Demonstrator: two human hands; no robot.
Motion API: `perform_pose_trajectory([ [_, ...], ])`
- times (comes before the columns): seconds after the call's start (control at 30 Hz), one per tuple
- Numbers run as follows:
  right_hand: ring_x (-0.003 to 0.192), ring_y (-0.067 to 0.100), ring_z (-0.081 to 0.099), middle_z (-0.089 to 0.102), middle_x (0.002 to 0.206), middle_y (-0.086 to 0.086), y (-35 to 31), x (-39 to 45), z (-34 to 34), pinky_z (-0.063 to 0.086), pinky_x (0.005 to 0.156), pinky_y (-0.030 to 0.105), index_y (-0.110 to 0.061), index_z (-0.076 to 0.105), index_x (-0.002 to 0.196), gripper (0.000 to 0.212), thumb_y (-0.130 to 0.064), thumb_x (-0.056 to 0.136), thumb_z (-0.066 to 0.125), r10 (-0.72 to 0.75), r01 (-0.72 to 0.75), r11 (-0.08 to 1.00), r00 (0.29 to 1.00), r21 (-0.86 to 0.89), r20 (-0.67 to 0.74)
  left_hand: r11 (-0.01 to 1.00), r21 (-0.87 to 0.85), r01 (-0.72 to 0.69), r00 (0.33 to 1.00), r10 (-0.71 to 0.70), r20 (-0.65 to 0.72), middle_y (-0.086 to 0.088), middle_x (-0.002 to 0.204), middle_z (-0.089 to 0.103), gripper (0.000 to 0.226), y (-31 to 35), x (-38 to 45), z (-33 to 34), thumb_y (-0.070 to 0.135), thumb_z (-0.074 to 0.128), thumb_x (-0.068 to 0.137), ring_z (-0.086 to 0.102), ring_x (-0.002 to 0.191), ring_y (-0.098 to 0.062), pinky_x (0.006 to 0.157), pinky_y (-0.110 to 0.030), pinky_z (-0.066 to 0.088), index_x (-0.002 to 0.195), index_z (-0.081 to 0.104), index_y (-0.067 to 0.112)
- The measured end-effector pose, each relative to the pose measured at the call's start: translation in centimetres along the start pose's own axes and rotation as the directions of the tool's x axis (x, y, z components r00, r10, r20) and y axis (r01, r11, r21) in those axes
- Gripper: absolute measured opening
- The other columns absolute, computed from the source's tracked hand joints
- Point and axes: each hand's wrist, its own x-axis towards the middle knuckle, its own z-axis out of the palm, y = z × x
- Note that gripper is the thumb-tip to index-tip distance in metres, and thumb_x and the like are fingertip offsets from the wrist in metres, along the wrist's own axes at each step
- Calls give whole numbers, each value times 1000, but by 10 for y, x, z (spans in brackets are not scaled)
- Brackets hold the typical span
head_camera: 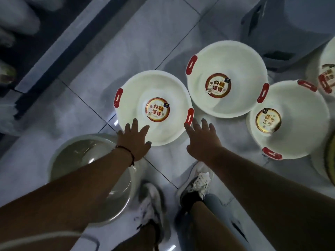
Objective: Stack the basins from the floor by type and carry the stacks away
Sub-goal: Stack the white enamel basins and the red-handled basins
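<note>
Likely a shop: identical white basins (154, 107) with labels on tiled floor (90, 73).

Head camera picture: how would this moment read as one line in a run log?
phase: reaching | left hand: open, over near white basin rim | right hand: open, by its red handle | carried: nothing | clear basin: beside

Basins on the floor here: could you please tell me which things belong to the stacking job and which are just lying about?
Job: nearest white basin, middle white basin, right white basin, translucent basin, left hand, right hand.
Lying about: grey plastic bin, bagged goods.
</note>
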Motion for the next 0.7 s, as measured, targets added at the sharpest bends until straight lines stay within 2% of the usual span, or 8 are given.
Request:
perform_pose_trajectory([
  [0.07,149,39,2,2,164,13,6,17,9,8,121,54,-23,7,156,78,-37,94,51,28,-29,998,999,50,27,1000,18,25,1000,-25,8,-17,161,5,67,-6,17,7,53,42,94,22,140,-40,109,-51,29,152,18,28],
  [0.17,149,38,5,3,164,10,9,40,20,13,120,53,-26,8,156,81,-39,92,55,138,-158,966,985,207,106,997,31,65,998,-66,15,-20,161,2,66,-29,39,24,50,44,94,19,141,-43,112,-51,25,151,20,26],
  [0.3,148,37,15,10,164,5,3,74,42,23,116,55,-31,12,154,80,-40,90,59,271,-354,813,933,462,238,979,47,196,976,-200,87,-22,160,-3,64,-66,68,49,52,38,96,11,145,-45,117,-53,15,152,16,30],
  [0.4,136,29,39,39,148,-2,1,109,61,37,109,52,-31,22,148,83,-48,80,66,329,-426,578,902,696,279,969,50,243,962,-247,120,-23,160,-1,64,-91,96,61,53,35,97,17,143,-45,116,-52,17,153,13,32],
  [0.43,131,25,43,43,138,-5,0,118,65,40,105,48,-28,24,146,80,-39,81,69,349,-447,467,886,763,305,967,55,249,961,-254,111,-23,160,2,64,-97,103,65,54,35,96,22,141,-45,114,-51,21,153,13,32],
  [0.5,128,28,45,44,136,2,-1,140,74,42,102,44,-21,22,146,75,-19,87,68,371,-508,251,837,824,402,967,4,253,962,-252,103,-22,158,9,65,-110,120,73,53,39,95,30,136,-43,110,-48,28,152,17,31],
  [0.6,127,32,45,45,139,8,-5,160,82,40,107,47,-18,23,147,75,-21,88,68,368,-581,4,758,814,539,932,-284,224,972,-193,133,-19,151,27,61,-120,137,81,44,52,94,41,130,-39,108,-47,38,149,33,27],
  [0.7,115,30,53,51,132,6,-4,167,88,45,102,49,-20,32,143,69,-29,86,70,357,-602,-122,715,789,601,843,-497,206,977,-203,61,-17,139,40,47,-121,147,81,31,58,92,51,118,-38,104,-43,42,137,50,23],
])
